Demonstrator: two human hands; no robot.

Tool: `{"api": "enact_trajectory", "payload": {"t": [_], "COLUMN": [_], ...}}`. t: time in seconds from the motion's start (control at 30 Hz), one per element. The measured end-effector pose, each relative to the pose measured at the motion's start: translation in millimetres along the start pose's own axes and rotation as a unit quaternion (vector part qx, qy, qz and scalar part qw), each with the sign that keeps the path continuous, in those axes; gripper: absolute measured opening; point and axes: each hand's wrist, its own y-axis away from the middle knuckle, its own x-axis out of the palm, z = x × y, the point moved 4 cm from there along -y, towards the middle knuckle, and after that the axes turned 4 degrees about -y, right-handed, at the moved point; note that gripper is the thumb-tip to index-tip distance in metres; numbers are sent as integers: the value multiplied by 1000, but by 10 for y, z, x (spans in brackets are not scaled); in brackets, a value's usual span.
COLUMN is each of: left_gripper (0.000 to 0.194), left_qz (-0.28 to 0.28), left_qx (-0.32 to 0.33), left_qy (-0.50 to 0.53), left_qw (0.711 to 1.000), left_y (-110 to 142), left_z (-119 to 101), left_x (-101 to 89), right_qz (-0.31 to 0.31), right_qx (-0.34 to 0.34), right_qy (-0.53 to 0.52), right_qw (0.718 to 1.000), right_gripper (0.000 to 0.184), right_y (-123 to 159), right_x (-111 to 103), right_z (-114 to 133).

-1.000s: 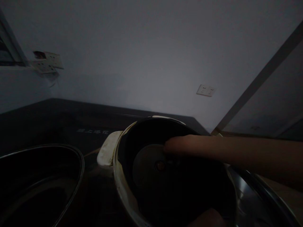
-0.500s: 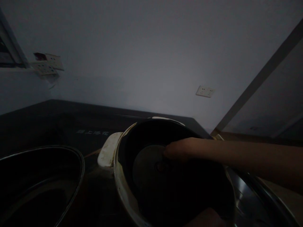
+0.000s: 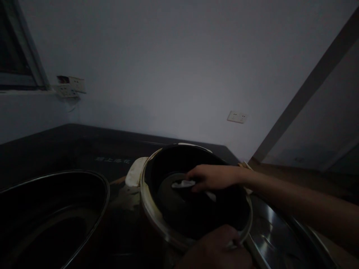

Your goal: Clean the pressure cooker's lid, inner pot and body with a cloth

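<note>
A cooker with a black inner pot, a stained pale rim and a white side handle stands in front of me. My right hand is down inside the pot, fingers closed on a crumpled white cloth that looks soft, perhaps paper. Part of it shows below the fingers. At the pot's near right rim, my left hand is bent around the edge, its fingers partly dark. A small light patch shows between those fingers. The pot's lower inside is lost in shadow.
To the left is a wide dark pan with a shiny rim. A round metal lid lies to the right, under my forearm. Behind the black countertop rises a pale wall with sockets.
The white cloth now shows in my right hand, which appears less deep in the pot. My left hand has come further into view at the near rim. The view has shifted slightly.
</note>
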Motion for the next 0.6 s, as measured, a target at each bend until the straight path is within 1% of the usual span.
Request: {"api": "enact_trajectory", "payload": {"t": [0.07,0.13,0.2,0.23,0.27,0.33,0.4,0.43,0.53,0.6], "left_gripper": [33,28,27,27,26,20,12,11,19,29], "left_qz": [-20,-51,-93,-104,-107,-93,-72,-73,-102,-129], "left_qx": [11,32,53,59,62,53,18,-10,-108,-180], "left_qy": [3,17,33,37,36,30,49,68,123,130], "left_qw": [1000,998,994,992,992,994,996,995,981,966], "left_y": [-17,-54,-102,-129,-157,-211,-255,-270,-282,-261], "left_z": [9,14,2,-14,-38,-100,-152,-166,-169,-156], "left_x": [-57,-191,-366,-449,-524,-657,-775,-834,-975,-1013], "right_qz": [-117,-219,-301,-333,-362,-416,-458,-475,-513,-539], "right_qx": [17,23,19,14,11,14,17,15,-6,-21], "right_qy": [-42,-113,-180,-208,-233,-277,-311,-324,-352,-355], "right_qw": [992,969,936,920,903,866,832,818,783,764], "right_gripper": [19,22,27,30,33,37,39,39,37,35], "right_y": [233,520,806,933,1047,1239,1380,1433,1545,1590], "right_x": [-187,-263,-235,-191,-136,-9,117,173,313,394], "right_z": [-10,-20,-23,-19,-15,-8,14,34,147,262]}}
